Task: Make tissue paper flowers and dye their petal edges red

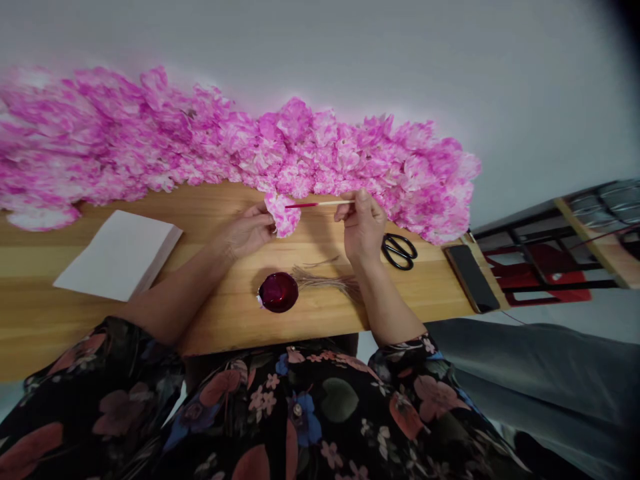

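Observation:
Between the fingers of my left hand (250, 230) is a pink-and-white paper flower (284, 223), held over the table. My right hand (365, 223) is closed on a thin stick (333, 203), pale near the fingers and dark red toward its tip. That tip overlaps the flower in view; whether it touches is hard to tell. Below the hands stands a small cup of dark red liquid (279, 292). A bundle of thin wires or stems (327, 280) lies beside the cup, partly hidden by my right forearm.
A long heap of pink-and-white paper flowers (215, 140) lines the back of the wooden table (200, 333) against the wall. At left lies a stack of white paper (120, 257). Black-handled scissors (399, 251) and a phone (471, 277) lie at right, near a rack (545, 260).

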Demonstrator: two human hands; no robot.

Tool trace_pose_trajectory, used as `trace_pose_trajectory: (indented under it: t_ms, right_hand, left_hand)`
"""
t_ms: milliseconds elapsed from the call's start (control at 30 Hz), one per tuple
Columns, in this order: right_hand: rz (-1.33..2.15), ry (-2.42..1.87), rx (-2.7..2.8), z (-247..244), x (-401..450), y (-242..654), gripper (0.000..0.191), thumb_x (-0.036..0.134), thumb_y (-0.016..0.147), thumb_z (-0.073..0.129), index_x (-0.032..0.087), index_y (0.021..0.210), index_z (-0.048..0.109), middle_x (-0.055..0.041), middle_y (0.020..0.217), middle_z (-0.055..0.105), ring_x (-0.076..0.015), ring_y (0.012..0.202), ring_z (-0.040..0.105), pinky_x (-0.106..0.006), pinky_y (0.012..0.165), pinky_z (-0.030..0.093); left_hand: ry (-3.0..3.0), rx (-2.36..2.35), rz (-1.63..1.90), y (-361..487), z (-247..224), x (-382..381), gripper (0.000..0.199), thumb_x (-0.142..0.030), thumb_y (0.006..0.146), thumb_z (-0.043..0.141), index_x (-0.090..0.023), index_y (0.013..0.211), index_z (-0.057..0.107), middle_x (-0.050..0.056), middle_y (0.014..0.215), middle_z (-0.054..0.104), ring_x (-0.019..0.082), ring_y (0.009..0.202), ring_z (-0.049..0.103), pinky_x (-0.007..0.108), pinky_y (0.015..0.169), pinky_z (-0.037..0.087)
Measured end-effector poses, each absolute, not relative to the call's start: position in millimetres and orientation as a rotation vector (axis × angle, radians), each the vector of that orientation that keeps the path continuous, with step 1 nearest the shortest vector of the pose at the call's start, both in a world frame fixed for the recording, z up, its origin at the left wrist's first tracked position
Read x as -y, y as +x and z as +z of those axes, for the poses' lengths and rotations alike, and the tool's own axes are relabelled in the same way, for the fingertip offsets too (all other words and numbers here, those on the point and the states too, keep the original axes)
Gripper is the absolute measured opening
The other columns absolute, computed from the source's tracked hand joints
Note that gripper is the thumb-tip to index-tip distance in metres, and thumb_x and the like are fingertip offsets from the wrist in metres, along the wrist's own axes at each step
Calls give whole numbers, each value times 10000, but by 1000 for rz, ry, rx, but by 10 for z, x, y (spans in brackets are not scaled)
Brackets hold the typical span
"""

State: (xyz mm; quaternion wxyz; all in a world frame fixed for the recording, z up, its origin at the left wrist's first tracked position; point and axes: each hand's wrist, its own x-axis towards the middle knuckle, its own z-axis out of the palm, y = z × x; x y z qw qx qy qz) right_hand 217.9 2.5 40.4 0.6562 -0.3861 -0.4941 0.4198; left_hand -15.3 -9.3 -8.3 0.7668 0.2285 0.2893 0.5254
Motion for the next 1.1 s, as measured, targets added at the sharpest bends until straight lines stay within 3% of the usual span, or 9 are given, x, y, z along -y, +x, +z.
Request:
trace_pose_trajectory:
  t_ms: [200,600,800,1100]
  right_hand:
    - [919,-854,1111,392,-69,2182,546,781,968,703,258,820,755,46,634,557,-111,583,566,-277,572,472]
    - [763,-845,1302,407,45,2221,380,637,1003,758,286,877,833,39,687,670,-120,638,643,-299,653,535]
    - [769,-882,1252,425,29,2215,429,675,1004,729,276,866,804,36,692,652,-121,636,631,-303,652,528]
    - [891,-892,1084,417,-75,2206,528,779,934,725,269,798,718,54,605,542,-120,566,555,-301,583,475]
  left_hand:
    - [528,-596,1131,-158,-117,73,262,3,764,793,-157,955,710,5,849,764,145,781,690,304,819,541]
    - [515,-581,1117,-167,-104,78,340,-14,778,841,-174,1036,687,-7,907,798,152,834,716,300,825,536]
    - [473,-588,1119,-161,-78,79,363,-11,738,873,-155,1023,702,6,883,789,143,804,684,282,800,522]
    - [456,-636,1134,-169,-45,91,258,28,801,778,-143,979,706,-4,787,694,123,726,581,279,778,488]
